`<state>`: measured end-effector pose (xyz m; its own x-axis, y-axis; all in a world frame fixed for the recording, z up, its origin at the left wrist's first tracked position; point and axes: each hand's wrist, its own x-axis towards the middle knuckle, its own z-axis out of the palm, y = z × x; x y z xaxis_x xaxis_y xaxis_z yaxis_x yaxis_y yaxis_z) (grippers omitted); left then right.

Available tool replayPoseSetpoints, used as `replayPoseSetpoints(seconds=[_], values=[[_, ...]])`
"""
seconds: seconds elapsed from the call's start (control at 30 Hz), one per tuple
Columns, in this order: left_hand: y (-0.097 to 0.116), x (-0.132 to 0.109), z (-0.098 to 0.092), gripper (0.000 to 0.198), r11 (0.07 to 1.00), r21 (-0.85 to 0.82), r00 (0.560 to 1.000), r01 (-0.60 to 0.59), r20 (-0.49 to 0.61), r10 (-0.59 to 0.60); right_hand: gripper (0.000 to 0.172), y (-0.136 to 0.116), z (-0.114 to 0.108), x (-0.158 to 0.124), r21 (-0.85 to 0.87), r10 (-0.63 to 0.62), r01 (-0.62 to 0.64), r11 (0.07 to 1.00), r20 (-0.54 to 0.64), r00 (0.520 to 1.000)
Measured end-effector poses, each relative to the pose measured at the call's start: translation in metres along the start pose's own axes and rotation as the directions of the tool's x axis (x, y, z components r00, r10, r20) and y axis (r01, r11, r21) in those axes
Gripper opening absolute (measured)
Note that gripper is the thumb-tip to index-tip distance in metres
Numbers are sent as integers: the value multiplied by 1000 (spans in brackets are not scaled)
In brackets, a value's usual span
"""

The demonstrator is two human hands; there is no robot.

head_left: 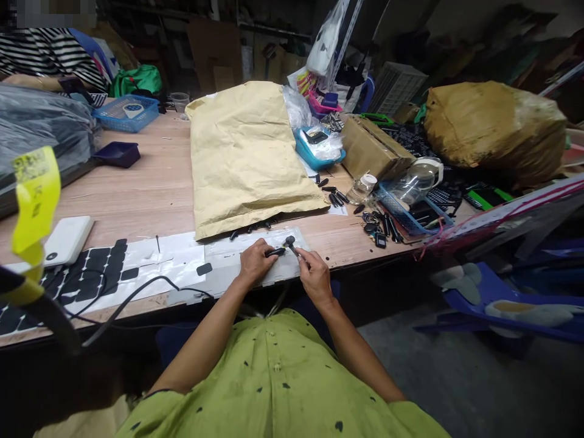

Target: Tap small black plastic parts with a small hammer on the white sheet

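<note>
Near the front edge of the table, my left hand (256,261) is closed on a slim black piece (275,251), which points right. My right hand (316,277) grips the thin handle of a small tool with a dark rounded head (290,241); its exact kind is too small to tell. The head is close to the tip of the black piece, and I cannot tell whether they touch. Beneath both hands lies a whitish flat sheet (230,258). A few small black parts (250,229) lie just beyond, along the edge of a large tan paper bag (250,158).
Black adhesive pads (98,271) on white backing, a white box (68,240) and a black cable (137,292) are at left. At right are loose black parts (335,198), a glass jar (362,188), a blue basket (410,213) and a cardboard box (375,149). Another person's striped sleeve (50,58) shows far left.
</note>
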<state>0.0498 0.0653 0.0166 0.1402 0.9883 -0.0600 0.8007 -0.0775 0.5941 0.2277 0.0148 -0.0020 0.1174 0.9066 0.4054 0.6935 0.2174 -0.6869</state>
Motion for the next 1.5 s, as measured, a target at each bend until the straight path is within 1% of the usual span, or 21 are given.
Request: replayPoseSetpoints(seconds=[0.23, 0.37, 0.5, 0.57, 0.7, 0.83, 0.93, 1.0, 1.07, 1.13, 1.27, 1.37, 1.43, 1.5], values=[[-1, 1, 1, 16, 1000, -24, 1000, 6, -5, -6, 34, -9, -6, 0, -17, -12, 12, 1000, 4, 1000], [0, 0, -1, 16, 999, -35, 1000, 14, -8, -14, 34, -13, -7, 0, -36, -43, 42, 998, -9, 999], [3, 0, -2, 16, 999, -43, 1000, 26, -6, -27, 35, -9, -4, -1, -74, -47, 50, 996, 33, 998], [4, 0, -3, 16, 998, -49, 1000, 28, 1, -28, 36, -9, -4, -2, -74, -50, 52, 996, 31, 998], [7, -1, -5, 16, 998, -50, 999, 45, 19, -44, 36, -16, -7, -2, -44, -91, 93, 995, 28, 995], [9, 0, -7, 15, 997, -29, 997, 66, 51, -65, 37, -21, -4, -6, -62, -131, 136, 989, 83, 988], [10, 0, -8, 15, 996, -27, 995, 80, 66, -78, 37, -19, 0, -9, -111, -120, 132, 985, 111, 987], [10, 0, -8, 17, 996, -40, 994, 83, 68, -80, 37, -16, 0, -9, -108, -108, 119, 987, 100, 989], [10, 1, -7, 18, 995, -51, 995, 85, 64, -82, 37, -12, -2, -6, -98, -99, 106, 990, 72, 992], [8, 1, -6, 19, 995, -54, 995, 87, 55, -84, 36, -5, -4, 0, -125, -87, 90, 988, 25, 996], [4, 2, -3, 20, 996, -50, 997, 69, 41, -67, 35, 25, -8, 15, -297, -40, 15, 955, -79, 996], [1, 3, -1, 19, 997, -42, 997, 66, 44, -64, 32, 48, -6, 25, -402, 15, -58, 914, -108, 994], [0, 3, 0, 18, 997, -36, 997, 65, 45, -63, 31, 58, -3, 29, -447, 34, -93, 890, -138, 990], [-1, 4, 0, 18, 998, -34, 998, 53, 43, -51, 30, 61, 1, 30, -474, 35, -117, 873, -180, 983]])
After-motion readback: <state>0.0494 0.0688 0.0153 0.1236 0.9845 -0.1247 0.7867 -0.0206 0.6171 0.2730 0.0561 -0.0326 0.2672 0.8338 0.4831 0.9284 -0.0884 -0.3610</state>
